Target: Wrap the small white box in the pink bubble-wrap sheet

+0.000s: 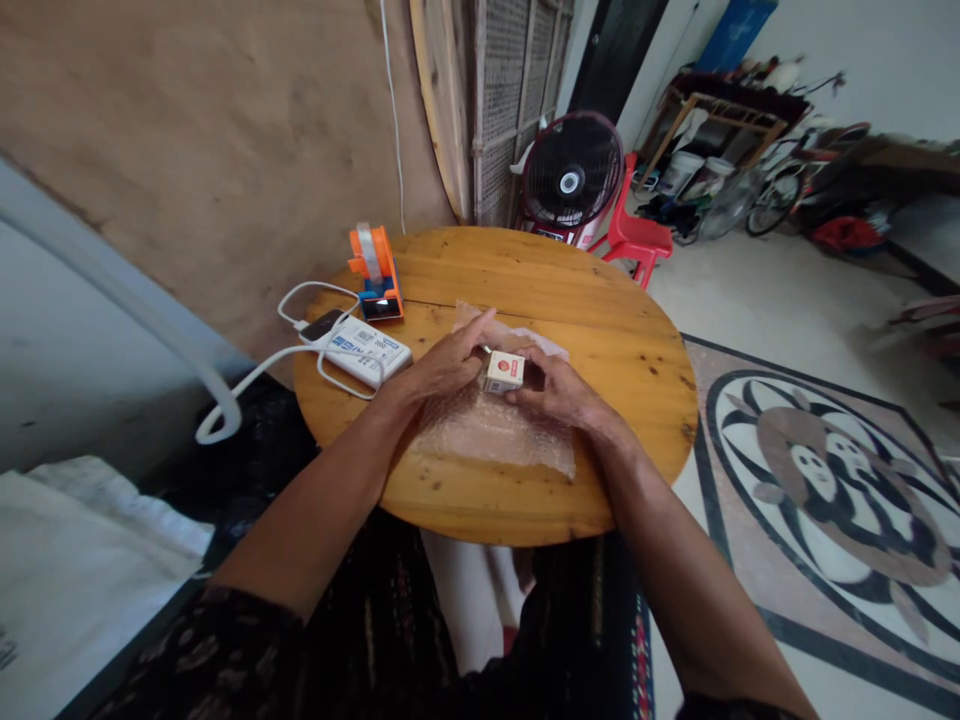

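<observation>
A small white cardboard box [505,372] with a red round print on top rests on a sheet of clear bubble wrap [499,435]. My right hand [561,388] holds the box from its right side, with thumb in front and fingers behind. On the other side, my left hand [452,360] lies over the left part of the bubble wrap, its index finger stretched out and its thumb close to the box. Whether that thumb touches the box I cannot tell. Both hands hide parts of the wrap's side edges.
The round wooden table [630,340] carries an orange and blue tape dispenser [377,270] and a white box [367,352] with a phone-like device [322,326] and white cable on its left. Beyond the table stand a fan [571,180] and a red plastic chair [637,235].
</observation>
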Demonstrator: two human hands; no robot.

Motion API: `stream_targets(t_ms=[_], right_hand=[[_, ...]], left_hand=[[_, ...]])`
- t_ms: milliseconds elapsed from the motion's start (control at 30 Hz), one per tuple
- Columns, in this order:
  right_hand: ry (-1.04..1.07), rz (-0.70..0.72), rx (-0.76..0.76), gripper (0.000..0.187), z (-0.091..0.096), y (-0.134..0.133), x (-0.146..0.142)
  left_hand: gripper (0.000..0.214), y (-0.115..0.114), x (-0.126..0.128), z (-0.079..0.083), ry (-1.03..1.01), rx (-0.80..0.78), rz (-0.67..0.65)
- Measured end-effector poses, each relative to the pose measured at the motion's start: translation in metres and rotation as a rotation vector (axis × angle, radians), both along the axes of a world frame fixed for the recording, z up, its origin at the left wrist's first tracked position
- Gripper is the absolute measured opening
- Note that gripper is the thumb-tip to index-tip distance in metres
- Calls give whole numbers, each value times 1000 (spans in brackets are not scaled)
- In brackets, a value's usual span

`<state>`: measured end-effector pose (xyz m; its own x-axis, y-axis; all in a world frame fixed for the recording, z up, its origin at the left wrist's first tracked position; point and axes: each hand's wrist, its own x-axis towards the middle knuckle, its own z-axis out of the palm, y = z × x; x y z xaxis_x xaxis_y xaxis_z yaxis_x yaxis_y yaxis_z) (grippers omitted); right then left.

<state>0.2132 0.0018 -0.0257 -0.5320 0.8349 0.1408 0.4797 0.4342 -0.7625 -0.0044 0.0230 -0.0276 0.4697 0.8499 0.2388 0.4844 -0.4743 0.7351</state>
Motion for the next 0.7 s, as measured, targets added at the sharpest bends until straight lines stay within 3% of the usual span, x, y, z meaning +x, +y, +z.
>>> stream_targets(t_ms=[167, 433, 700], right_hand=[[9, 10, 36, 60, -2, 1, 1], [50, -109, 5, 92, -8, 4, 2], [150, -80, -65, 102, -14, 8, 2]], left_hand=[[78, 0, 0, 0, 62, 27, 13], [81, -3, 1, 3, -1, -5, 12], [76, -5, 0, 5, -44, -14, 89]])
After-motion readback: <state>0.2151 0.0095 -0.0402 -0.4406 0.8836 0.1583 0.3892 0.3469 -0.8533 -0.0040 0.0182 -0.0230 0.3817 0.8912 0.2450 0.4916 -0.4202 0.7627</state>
